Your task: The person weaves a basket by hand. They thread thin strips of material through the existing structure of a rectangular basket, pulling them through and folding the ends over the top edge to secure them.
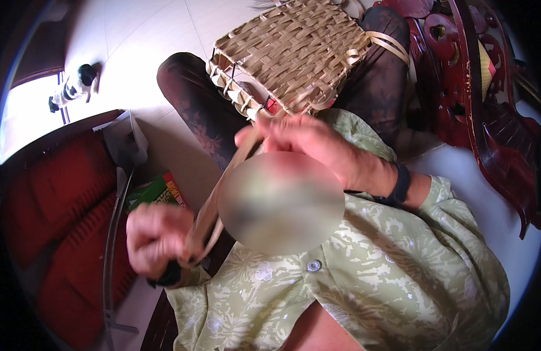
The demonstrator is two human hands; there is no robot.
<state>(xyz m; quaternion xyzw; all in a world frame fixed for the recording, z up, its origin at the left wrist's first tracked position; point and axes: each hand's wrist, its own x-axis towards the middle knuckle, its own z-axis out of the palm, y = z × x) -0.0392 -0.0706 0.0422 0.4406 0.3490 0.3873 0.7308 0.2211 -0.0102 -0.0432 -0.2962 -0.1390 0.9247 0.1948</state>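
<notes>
Holding a flat tan strip [209,210] on a slant, stretched between both hands in front of the body. Clamping the lower end in the left grip, with the fingers of the left hand [156,238] curled in. Pinching the upper end in the right grip, with the right hand [323,146] just beside the near edge of a woven basket [294,47] (both hands a little smeared by motion). Resting the basket across bent legs in dark flowered trousers [194,93], with one woven side facing up. Showing pale loops of strip [390,45] beside the basket, at the right knee. Wearing a light green patterned shirt [411,251] and a dark band [401,184] on the right wrist. At left, near the left hand, a green box [149,195] and dark red furniture [66,193]. At right, a carved red-brown chair [472,88]. Farther off at upper left, a black-and-white animal [74,88] on the pale tiled floor [147,35].
</notes>
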